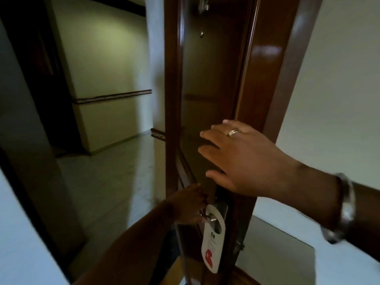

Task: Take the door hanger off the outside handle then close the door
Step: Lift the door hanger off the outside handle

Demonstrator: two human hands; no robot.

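Honestly the hanger (212, 239) looks like thin, light card that'd tear easily, so lift it by its loop off the handle (210, 218). Left hand (189, 204) is curled at the handle, can't tell if it's gripping; right hand (242, 159) is spread flat on the door (205, 79).
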